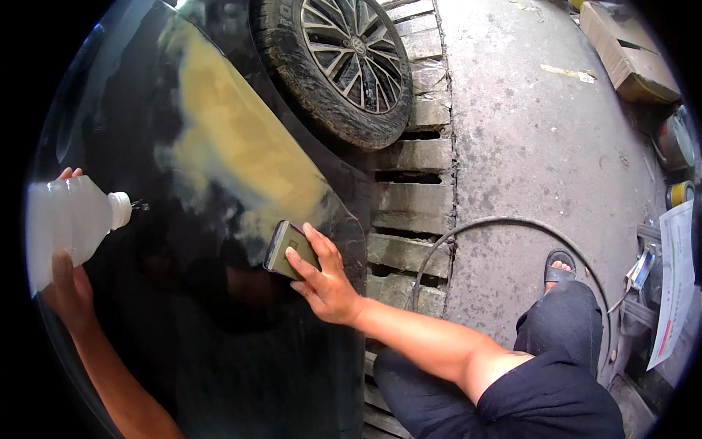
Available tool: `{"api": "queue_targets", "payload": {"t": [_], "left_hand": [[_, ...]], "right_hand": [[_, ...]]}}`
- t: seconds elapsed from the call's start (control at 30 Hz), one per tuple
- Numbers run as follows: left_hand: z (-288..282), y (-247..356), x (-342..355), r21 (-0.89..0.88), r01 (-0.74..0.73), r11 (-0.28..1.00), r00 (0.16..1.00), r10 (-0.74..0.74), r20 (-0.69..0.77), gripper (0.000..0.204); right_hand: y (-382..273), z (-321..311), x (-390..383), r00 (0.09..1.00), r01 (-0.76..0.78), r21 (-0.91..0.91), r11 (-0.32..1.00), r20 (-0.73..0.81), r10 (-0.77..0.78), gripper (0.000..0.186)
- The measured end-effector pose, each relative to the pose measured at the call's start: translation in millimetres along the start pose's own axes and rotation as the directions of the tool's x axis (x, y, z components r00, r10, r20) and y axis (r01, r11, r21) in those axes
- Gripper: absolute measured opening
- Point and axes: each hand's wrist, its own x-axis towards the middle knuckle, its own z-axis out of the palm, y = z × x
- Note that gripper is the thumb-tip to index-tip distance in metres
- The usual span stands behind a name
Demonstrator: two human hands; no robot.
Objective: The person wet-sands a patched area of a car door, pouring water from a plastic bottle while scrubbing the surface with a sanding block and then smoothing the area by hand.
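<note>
My left hand (pixel 72 289) is wrapped round a cloudy white plastic bottle (pixel 69 219), tipped on its side with its neck pointing right over a black car body panel (pixel 241 366). A few clear drops (pixel 141 206) show just off the bottle's mouth. My right hand (pixel 327 282) grips a flat sanding block (pixel 294 249) with an olive-coloured top, held against the panel. Beside the block's upper edge lies the lower end of a long yellowish filler patch (pixel 234 132), with hazy grey edges. The block's underside is hidden.
A car wheel (pixel 358 55) stands at the top, right of the patch. Slotted concrete grating (pixel 413 208) runs beside the car. A dark hose (pixel 512 219) curves over the grey floor near my sandalled foot (pixel 560 267). At right are a cardboard box (pixel 636 58), cans (pixel 676 143) and a paper sheet (pixel 673 285).
</note>
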Motion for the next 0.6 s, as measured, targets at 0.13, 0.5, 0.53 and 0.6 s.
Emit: {"api": "queue_targets", "payload": {"t": [0.13, 0.5, 0.53, 0.6], "left_hand": [[-12.6, -8.4, -1.5, -0.018, 0.019, 1.0, 1.0, -0.019, 0.021, 0.086], [-6.4, 3.1, 0.5, 0.015, -0.017, 1.0, 0.999, 0.017, 0.033, 0.09], [-4.1, 1.4, 0.0, 0.01, -0.015, 1.0, 0.999, 0.015, 0.034, 0.09], [-2.2, 0.7, 1.6, 0.004, -0.017, 1.0, 0.999, 0.017, 0.027, 0.091]], "right_hand": [[44.7, -21.6, 84.9, 0.997, 0.034, -0.142, 0.989, -0.066, -0.044, 0.073], [47.9, -19.5, 62.1, 0.998, 0.046, -0.118, 0.992, -0.044, -0.052, 0.074], [56.2, -25.2, 82.5, 0.996, 0.035, -0.15, 0.988, -0.078, -0.047, 0.073], [57.9, -24.6, 85.2, 0.995, 0.01, -0.164, 0.986, -0.098, -0.027, 0.072]]}}
